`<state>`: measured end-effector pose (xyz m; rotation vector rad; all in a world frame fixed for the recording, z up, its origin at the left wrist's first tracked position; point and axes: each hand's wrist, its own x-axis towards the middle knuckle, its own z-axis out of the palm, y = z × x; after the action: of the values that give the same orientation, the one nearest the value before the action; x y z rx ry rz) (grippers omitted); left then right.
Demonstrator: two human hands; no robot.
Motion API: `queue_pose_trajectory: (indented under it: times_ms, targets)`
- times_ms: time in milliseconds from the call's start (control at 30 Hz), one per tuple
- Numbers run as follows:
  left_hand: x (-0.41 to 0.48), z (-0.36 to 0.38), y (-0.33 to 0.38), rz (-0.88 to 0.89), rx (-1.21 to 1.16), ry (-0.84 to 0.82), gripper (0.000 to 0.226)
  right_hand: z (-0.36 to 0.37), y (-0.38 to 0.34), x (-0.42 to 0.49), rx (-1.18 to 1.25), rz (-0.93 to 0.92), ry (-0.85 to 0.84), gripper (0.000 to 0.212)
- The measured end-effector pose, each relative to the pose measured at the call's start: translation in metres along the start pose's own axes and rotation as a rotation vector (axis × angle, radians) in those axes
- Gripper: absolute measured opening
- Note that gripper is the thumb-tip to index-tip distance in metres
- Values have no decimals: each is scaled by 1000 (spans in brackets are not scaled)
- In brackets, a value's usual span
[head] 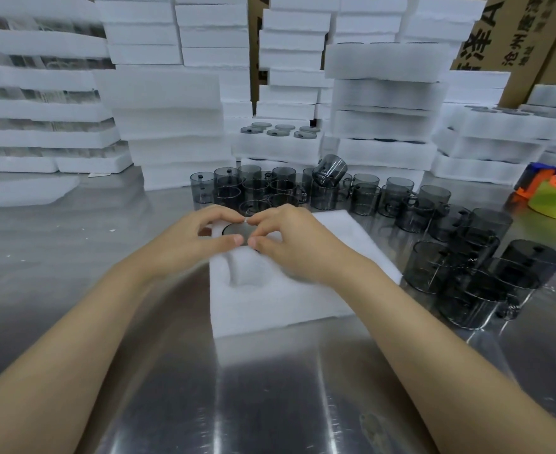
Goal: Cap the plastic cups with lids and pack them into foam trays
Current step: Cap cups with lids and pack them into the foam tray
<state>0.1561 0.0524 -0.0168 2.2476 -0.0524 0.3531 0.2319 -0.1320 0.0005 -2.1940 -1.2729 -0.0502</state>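
1. Both bare forearms are stretched forward over the steel table. The left hand and right hand are brought together above the far end of a white foam tray.
2. The fingers of both hands are curled round a dark lid. The thumbs are set at its near rim and the index fingertips almost meet at its far rim, so the lid is gripped from both sides.
3. The lid is seen lying level in a far pocket of the tray; whatever is beneath it is hidden by foam and fingers.
4. An open pocket is seen just nearer, between the wrists.
5. The tray's far edge is crowded by smoke-grey plastic cups, and more cups, some lidded, are clustered close to its right edge.
6. Open steel is left beside the tray's left edge and in front of its near edge.
7. Stacks of foam trays are piled at the back, beside a packed tray and in front of cardboard boxes.
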Motion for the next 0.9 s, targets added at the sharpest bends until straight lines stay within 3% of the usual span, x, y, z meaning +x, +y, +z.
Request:
queue_pose_trajectory:
  times_ms: [133,233,300,367,533,700,800,900]
  targets:
    - [1,2,0,-4,-12,-28,28,-24,1,-8,-258,115,103,27]
    - [1,1,0,-20,-15,-51,31,-60,16,-15,-507,475,206,35]
    - [0,1,1,-28,-31,-66,32,-82,28,-24,-590,751,125,37]
    - [0,2,1,-30,-39,-66,32,-92,38,-32,-584,896,-37,34]
    - [1,1,3,-32,-34,-84,32,-85,54,-29,-502,874,-225,15]
    - [0,1,3,-7,-20,-84,34,-74,58,-23,-394,805,-76,15]
    - [-1,3,3,-22,-46,-68,44,-71,60,-22,-328,727,4,32]
    - [0,4,2,-29,-60,-62,46,-69,61,-22,-282,653,77,35]
